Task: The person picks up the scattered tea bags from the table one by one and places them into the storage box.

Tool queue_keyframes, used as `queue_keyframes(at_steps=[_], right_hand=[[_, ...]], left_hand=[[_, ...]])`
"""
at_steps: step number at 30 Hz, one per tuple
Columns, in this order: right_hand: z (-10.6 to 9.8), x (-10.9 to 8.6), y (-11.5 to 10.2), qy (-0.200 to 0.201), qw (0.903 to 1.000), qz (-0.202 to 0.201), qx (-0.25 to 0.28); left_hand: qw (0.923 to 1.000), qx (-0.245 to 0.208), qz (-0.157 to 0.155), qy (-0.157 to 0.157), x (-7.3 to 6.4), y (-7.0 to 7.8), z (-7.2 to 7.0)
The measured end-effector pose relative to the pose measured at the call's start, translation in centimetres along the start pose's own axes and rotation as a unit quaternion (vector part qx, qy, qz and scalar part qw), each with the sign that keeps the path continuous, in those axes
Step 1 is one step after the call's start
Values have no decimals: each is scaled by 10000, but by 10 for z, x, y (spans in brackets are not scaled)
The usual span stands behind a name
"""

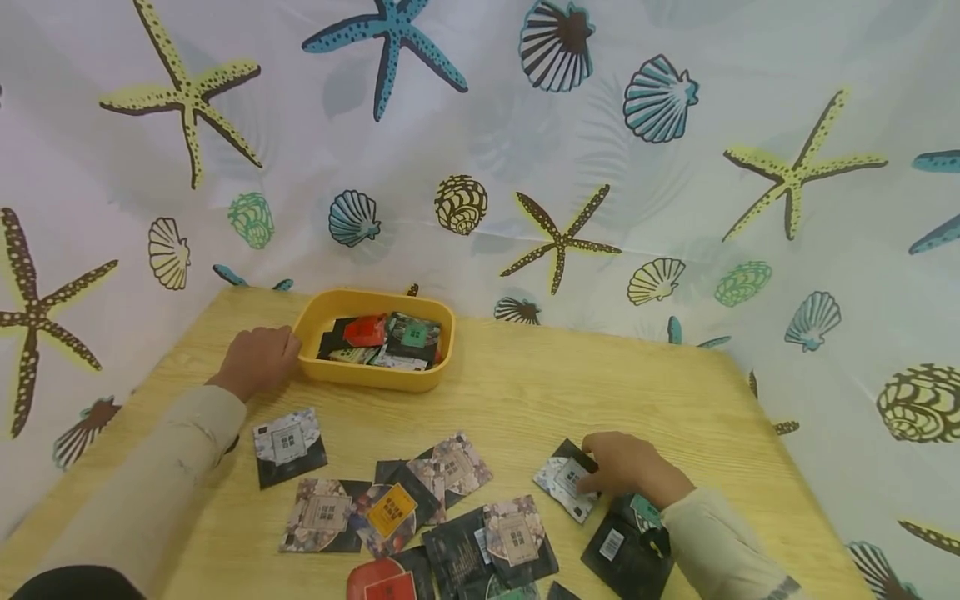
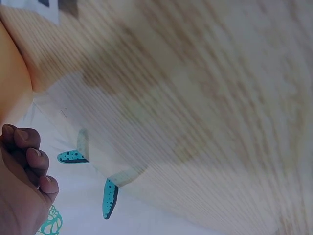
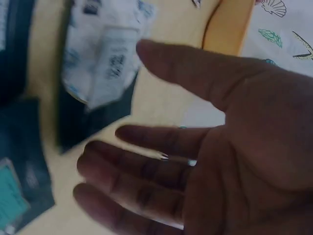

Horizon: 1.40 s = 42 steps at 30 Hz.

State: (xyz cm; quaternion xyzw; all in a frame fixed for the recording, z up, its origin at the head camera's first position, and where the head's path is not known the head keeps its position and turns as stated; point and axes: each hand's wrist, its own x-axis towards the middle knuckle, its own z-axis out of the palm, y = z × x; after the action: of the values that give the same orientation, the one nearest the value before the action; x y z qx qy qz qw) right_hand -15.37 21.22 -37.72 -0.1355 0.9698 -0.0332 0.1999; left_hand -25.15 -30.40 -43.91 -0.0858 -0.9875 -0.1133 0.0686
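Over a dark-and-pale square packet, my right hand reaches with fingers parted and gently bent. In the right wrist view the thumb overlaps the edge of the packet's white label, and daylight shows between thumb and fingers; contact is hard to judge. My left hand is at the left end of a yellow basket, its knuckles against or very near the rim. Its fingers curl loosely in the left wrist view, with nothing visible in them; the thumb is hidden. Several packets, one red, lie inside the basket.
A pale-labelled packet lies alone by the left forearm. Overlapping packets, including an orange-labelled one and a red one, spread across the front middle. Black packets lie under the right wrist. Patterned cloth hangs behind the wooden table.
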Motion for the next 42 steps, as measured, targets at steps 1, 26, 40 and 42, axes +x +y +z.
queue_keyframes(at_steps=[1, 26, 40, 42], right_hand=[[3, 0, 0, -72, 9998, 175, -37], [-24, 81, -49, 1044, 8685, -957, 4750], [-31, 145, -146, 49, 7812, -318, 6234], [-27, 146, -149, 30, 7777, -371, 6275]], left_hand=[[10000, 18, -1, 2, 1, 0, -1], [9999, -53, -112, 18, 3, -2, 2], [9998, -156, 11, 145, -3, 6, 10], [9998, -156, 12, 132, -2, 7, 9]])
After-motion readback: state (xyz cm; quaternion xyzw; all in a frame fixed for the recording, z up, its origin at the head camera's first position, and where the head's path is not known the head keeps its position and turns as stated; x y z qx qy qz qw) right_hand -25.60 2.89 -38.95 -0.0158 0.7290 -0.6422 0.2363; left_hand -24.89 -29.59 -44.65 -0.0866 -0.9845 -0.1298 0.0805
